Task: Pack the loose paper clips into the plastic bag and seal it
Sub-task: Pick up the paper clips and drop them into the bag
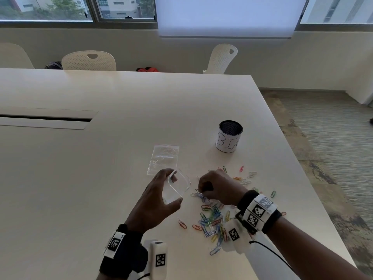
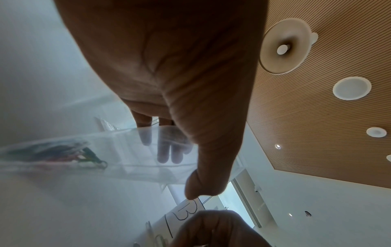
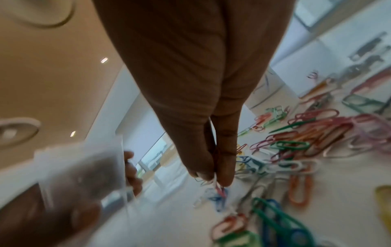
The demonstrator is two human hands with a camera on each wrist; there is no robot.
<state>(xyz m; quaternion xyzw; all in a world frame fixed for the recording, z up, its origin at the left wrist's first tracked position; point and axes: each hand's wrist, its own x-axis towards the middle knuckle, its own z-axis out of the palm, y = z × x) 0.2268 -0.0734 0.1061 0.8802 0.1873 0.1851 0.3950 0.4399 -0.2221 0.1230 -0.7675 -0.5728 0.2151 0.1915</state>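
Plastic bag (image 1: 177, 186) held open by my left fingers (image 1: 171, 175); right fingers (image 3: 222, 167) pinch paper clips (image 3: 219, 188) beside it, which may slip and miss the narrow mouth.

— Where can we pass on this tabletop (image 1: 80, 178)?
— Left of our left hand (image 1: 156, 203) the surface lies bare.
— And rightward?
— Loose paper clips (image 1: 212, 221) lie scattered under and around our right hand (image 1: 217, 188). A flat bag (image 1: 163, 158) lies just beyond the held plastic bag (image 1: 177, 185), and the labelled cup (image 1: 229, 136) stands farther off to the right.
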